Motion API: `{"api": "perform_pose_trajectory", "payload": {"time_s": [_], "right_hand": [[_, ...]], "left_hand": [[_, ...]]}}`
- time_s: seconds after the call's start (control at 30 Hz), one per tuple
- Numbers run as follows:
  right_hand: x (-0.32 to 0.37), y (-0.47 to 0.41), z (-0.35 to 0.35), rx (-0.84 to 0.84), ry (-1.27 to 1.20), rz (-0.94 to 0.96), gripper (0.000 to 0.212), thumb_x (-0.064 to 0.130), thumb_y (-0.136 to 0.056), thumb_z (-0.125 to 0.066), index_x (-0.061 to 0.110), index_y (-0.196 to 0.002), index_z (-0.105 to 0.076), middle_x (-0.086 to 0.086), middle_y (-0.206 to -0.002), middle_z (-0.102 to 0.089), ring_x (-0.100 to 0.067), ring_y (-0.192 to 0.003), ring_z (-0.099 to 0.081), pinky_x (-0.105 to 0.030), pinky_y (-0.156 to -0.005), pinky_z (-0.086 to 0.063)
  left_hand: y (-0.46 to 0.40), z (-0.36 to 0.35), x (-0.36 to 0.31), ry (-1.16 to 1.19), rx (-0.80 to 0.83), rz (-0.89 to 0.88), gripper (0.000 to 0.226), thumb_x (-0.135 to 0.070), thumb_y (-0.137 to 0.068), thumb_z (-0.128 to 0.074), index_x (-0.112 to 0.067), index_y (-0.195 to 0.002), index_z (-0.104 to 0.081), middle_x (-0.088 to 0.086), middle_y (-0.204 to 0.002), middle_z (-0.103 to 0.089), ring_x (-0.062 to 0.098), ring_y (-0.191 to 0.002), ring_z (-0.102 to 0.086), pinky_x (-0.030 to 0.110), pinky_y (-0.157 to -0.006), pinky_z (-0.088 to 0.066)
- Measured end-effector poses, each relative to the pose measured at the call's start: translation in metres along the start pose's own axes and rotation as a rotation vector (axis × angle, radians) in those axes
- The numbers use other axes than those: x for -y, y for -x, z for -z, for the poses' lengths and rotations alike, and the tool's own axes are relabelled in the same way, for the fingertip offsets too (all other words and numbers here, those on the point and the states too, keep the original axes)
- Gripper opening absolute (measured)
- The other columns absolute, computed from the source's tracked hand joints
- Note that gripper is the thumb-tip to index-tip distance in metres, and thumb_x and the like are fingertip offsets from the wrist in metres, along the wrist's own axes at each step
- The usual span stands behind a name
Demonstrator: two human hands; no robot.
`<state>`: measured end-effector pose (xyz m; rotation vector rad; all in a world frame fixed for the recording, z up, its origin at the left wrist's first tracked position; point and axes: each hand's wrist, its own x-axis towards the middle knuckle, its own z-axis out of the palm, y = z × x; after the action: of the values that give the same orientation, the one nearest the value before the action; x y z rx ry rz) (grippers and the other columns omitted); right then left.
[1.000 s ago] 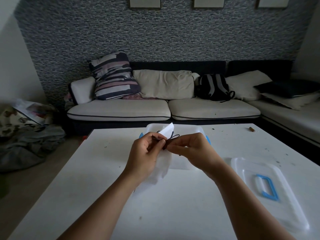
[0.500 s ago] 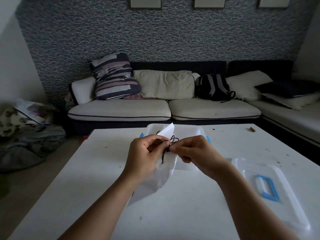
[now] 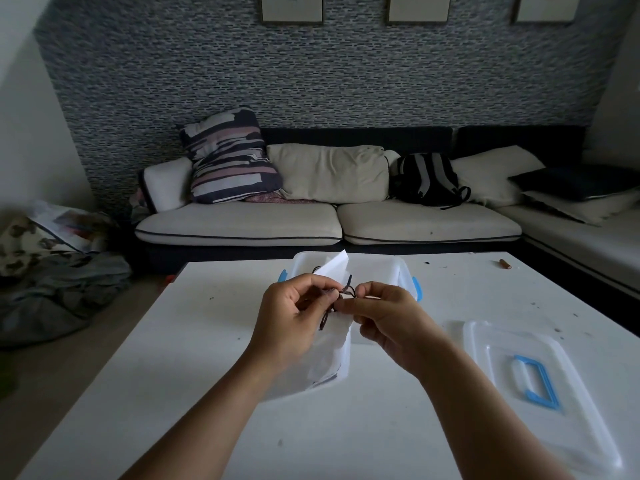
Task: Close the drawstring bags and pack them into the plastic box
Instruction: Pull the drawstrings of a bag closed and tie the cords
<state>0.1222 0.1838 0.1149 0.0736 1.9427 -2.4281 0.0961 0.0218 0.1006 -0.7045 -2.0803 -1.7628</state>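
Observation:
A white drawstring bag (image 3: 329,355) hangs above the white table (image 3: 194,358), held up by its dark cord (image 3: 341,292). My left hand (image 3: 291,317) pinches the cord at the bag's gathered top. My right hand (image 3: 384,317) pinches the cord's loops from the other side, fingertips almost touching the left ones. Behind my hands stands the clear plastic box (image 3: 391,271) with blue latches, lid off; a white bag corner (image 3: 334,263) and a dark cord stick out of it.
The box's clear lid (image 3: 540,386) with a blue handle lies flat on the table at the right. A small brown object (image 3: 505,264) lies near the far right edge. A sofa (image 3: 325,220) with cushions and a backpack stands beyond the table.
The bag has lifted off the table and swung lower left below my hands. My fingers have kept working the cord at its top, and the hands stay close together.

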Motion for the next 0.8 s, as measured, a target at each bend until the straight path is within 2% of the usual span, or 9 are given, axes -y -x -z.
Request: {"api": "perform_pose_trajectory", "payload": {"time_s": [0.1, 0.23, 0.37, 0.43, 0.5, 0.6, 0.7, 0.73, 0.8], "right_hand": [[-0.001, 0.003, -0.004, -0.051, 0.029, 0.067, 0.039, 0.000, -0.071, -0.082, 0.017, -0.079, -0.048, -0.004, -0.065, -0.063, -0.014, -0.057, -0.044, -0.023, -0.056, -0.034], [0.001, 0.008, -0.008, -0.164, 0.260, 0.274, 0.039, 0.003, -0.071, -0.086, 0.011, -0.074, -0.048, -0.018, -0.075, -0.073, -0.015, -0.057, -0.056, -0.019, -0.051, -0.038], [-0.007, 0.005, -0.013, -0.340, 0.620, 0.544, 0.035, 0.013, -0.070, -0.086, 0.021, -0.068, -0.052, 0.001, -0.064, -0.065, -0.004, -0.053, -0.048, -0.016, -0.052, -0.037], [-0.010, 0.005, -0.018, -0.370, 0.690, 0.611, 0.029, 0.015, -0.074, -0.081, 0.025, -0.073, -0.054, 0.011, -0.070, -0.063, -0.003, -0.069, -0.055, -0.013, -0.059, -0.038], [-0.011, 0.005, -0.020, -0.368, 0.706, 0.601, 0.024, 0.013, -0.078, -0.076, 0.025, -0.082, -0.055, 0.014, -0.076, -0.063, -0.002, -0.080, -0.058, -0.009, -0.066, -0.039], [-0.010, 0.001, -0.020, -0.317, 0.592, 0.429, 0.020, 0.015, -0.082, -0.075, 0.027, -0.084, -0.059, 0.011, -0.075, -0.068, 0.000, -0.073, -0.062, -0.010, -0.061, -0.042], [-0.010, 0.001, -0.022, -0.249, 0.469, 0.308, 0.006, 0.016, -0.084, -0.075, 0.015, -0.085, -0.069, 0.000, -0.075, -0.074, -0.013, -0.067, -0.067, -0.022, -0.060, -0.047], [-0.010, 0.003, -0.024, -0.229, 0.425, 0.292, 0.005, 0.015, -0.085, -0.074, 0.011, -0.085, -0.071, -0.003, -0.075, -0.074, -0.015, -0.065, -0.065, -0.023, -0.060, -0.047], [-0.009, 0.006, -0.026, -0.180, 0.275, 0.262, 0.004, 0.006, -0.088, -0.070, 0.004, -0.091, -0.072, -0.004, -0.073, -0.073, -0.004, -0.060, -0.061, -0.014, -0.057, -0.044]], "left_hand": [[0.002, 0.001, -0.001, -0.075, -0.016, -0.073, 0.023, -0.002, -0.088, -0.071, -0.023, -0.088, -0.078, -0.011, -0.083, -0.077, 0.006, -0.081, -0.073, 0.017, -0.074, -0.053], [0.001, 0.004, -0.001, -0.371, -0.056, -0.345, 0.026, 0.005, -0.081, -0.070, -0.018, -0.092, -0.080, -0.012, -0.085, -0.076, 0.000, -0.080, -0.070, 0.014, -0.073, -0.053], [0.002, 0.001, -0.003, -0.469, -0.050, -0.424, 0.025, 0.002, -0.082, -0.063, -0.015, -0.095, -0.077, -0.009, -0.089, -0.073, 0.002, -0.082, -0.066, 0.013, -0.076, -0.050], [0.002, -0.001, -0.003, -0.437, -0.051, -0.400, 0.022, 0.001, -0.086, -0.064, -0.014, -0.095, -0.076, -0.010, -0.090, -0.073, 0.002, -0.084, -0.066, 0.013, -0.078, -0.050], [0.002, -0.002, -0.005, -0.335, -0.066, -0.292, 0.018, -0.001, -0.090, -0.066, -0.016, -0.093, -0.076, -0.012, -0.088, -0.073, 0.004, -0.085, -0.069, 0.013, -0.078, -0.051], [0.003, -0.001, -0.005, -0.213, -0.061, -0.159, 0.020, -0.002, -0.091, -0.066, -0.020, -0.090, -0.075, -0.016, -0.086, -0.073, 0.003, -0.087, -0.070, 0.010, -0.077, -0.049], [0.001, 0.003, -0.004, -0.265, -0.033, -0.220, 0.023, 0.004, -0.090, -0.065, -0.017, -0.091, -0.076, -0.013, -0.087, -0.073, 0.005, -0.089, -0.070, 0.012, -0.079, -0.049], [0.001, 0.004, -0.003, -0.278, -0.032, -0.245, 0.023, 0.006, -0.089, -0.065, -0.015, -0.092, -0.076, -0.012, -0.088, -0.073, 0.005, -0.089, -0.070, 0.012, -0.079, -0.050], [0.001, 0.005, -0.003, -0.260, -0.041, -0.251, 0.022, 0.007, -0.088, -0.066, -0.013, -0.092, -0.077, -0.012, -0.089, -0.073, 0.005, -0.089, -0.070, 0.013, -0.079, -0.051]]}}
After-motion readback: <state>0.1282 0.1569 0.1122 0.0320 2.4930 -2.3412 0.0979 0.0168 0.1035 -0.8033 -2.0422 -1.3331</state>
